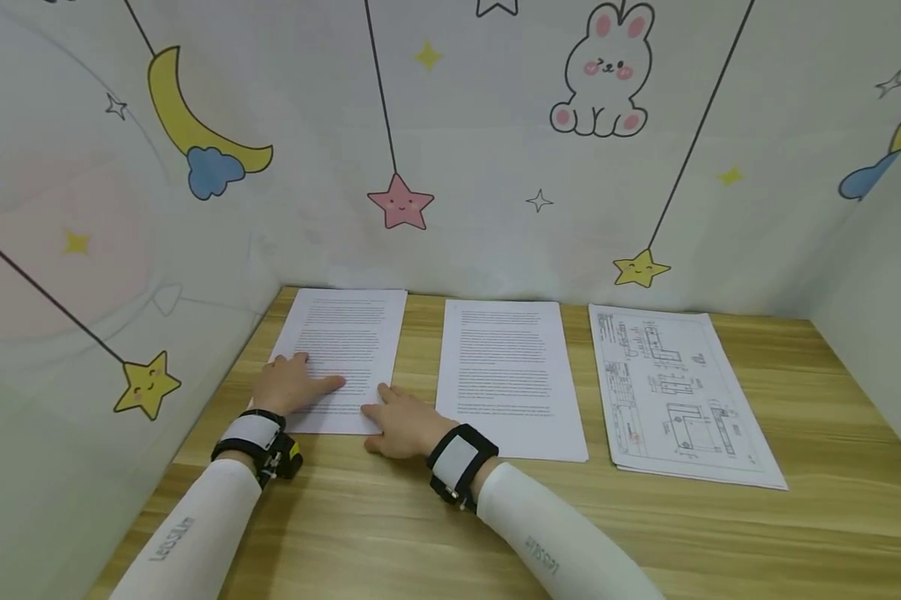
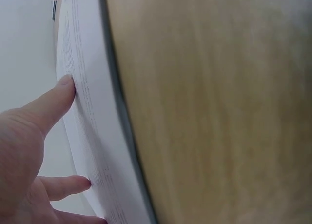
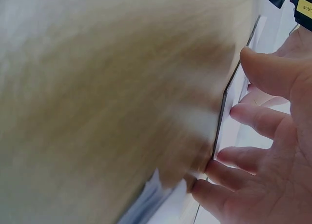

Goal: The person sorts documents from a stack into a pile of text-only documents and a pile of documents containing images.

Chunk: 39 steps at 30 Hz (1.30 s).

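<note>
A stack of printed text pages [image 1: 348, 333] lies at the left of the wooden table. My left hand [image 1: 291, 385] rests on its lower left part, thumb pointing right across the print. In the left wrist view, the thumb and fingertips of that hand [image 2: 22, 151] press on the white sheet [image 2: 105, 87]. At the lower right corner of the same stack is my right hand [image 1: 407, 423], fingers spread and palm down. The right wrist view shows fingertips [image 3: 236, 112] along the stack's edge, the thumb by the near side. Neither hand is curled round anything.
A second text stack [image 1: 504, 367] lies just right of my right hand, its lower left part behind the hand. Farther right are sheets with technical drawings [image 1: 668, 400], slightly fanned at the bottom. A cartoon-printed wall covering [image 1: 488, 242] borders the wooden table [image 1: 360, 533] behind and at both sides.
</note>
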### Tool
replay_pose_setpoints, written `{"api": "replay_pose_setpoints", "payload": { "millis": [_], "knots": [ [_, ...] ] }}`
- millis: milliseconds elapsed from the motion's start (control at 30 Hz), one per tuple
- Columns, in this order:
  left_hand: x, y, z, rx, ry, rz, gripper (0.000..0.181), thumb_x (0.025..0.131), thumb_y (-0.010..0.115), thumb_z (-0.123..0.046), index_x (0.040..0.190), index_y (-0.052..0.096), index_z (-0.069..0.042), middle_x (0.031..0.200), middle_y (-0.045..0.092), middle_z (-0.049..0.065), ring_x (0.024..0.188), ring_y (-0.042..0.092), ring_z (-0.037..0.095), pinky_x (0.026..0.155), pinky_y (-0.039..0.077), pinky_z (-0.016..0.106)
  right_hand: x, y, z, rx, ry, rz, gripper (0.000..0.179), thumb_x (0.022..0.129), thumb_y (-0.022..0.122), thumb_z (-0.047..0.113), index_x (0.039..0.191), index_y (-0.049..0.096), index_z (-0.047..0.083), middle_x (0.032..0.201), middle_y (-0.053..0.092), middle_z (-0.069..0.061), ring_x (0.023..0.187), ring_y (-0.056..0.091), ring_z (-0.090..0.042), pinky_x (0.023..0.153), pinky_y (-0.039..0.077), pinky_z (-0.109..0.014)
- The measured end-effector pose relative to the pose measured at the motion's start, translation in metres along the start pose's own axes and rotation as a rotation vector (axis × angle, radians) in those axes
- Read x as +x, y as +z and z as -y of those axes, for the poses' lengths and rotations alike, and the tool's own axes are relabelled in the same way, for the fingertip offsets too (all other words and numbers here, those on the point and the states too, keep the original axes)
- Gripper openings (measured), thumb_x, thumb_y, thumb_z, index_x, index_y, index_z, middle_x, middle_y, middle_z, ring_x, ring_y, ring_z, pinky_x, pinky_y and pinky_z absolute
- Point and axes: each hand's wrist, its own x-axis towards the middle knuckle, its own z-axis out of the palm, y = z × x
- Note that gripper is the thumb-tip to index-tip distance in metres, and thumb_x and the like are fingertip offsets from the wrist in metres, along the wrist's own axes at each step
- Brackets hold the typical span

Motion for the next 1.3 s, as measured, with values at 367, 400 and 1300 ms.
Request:
{"api": "replay_pose_setpoints", "payload": {
  "millis": [367,400,1300],
  "knots": [
    [-0.003,0.001,-0.004,-0.085,-0.032,0.003,0.102,0.086,0.062,-0.062,0.149,0.030,0.010,0.146,0.025,0.046,0.134,0.030,0.063,0.105,0.033,0.073,-0.001,0.000,-0.001,-0.029,0.002,-0.019,0.053,0.098,0.059,0.038,0.147,0.049,0.021,0.162,0.032,-0.015,0.150,0.032,-0.030,0.121,0.032,-0.040],
    [-0.003,0.002,-0.004,-0.097,-0.048,-0.005,0.102,0.086,0.063,-0.062,0.148,0.030,0.011,0.146,0.024,0.047,0.134,0.029,0.064,0.106,0.032,0.073,-0.001,0.001,-0.001,-0.039,0.000,-0.021,0.052,0.099,0.059,0.037,0.147,0.049,0.022,0.161,0.033,-0.014,0.150,0.032,-0.030,0.121,0.032,-0.039],
    [-0.003,0.001,-0.014,-0.084,-0.130,-0.025,0.100,0.084,0.065,-0.062,0.145,0.033,0.012,0.139,0.036,0.046,0.128,0.034,0.059,0.101,0.038,0.066,-0.002,0.003,-0.005,-0.036,-0.035,-0.125,0.043,0.094,0.067,0.031,0.136,0.062,0.019,0.150,0.051,-0.012,0.141,0.046,-0.031,0.117,0.037,-0.039]
  ]
}}
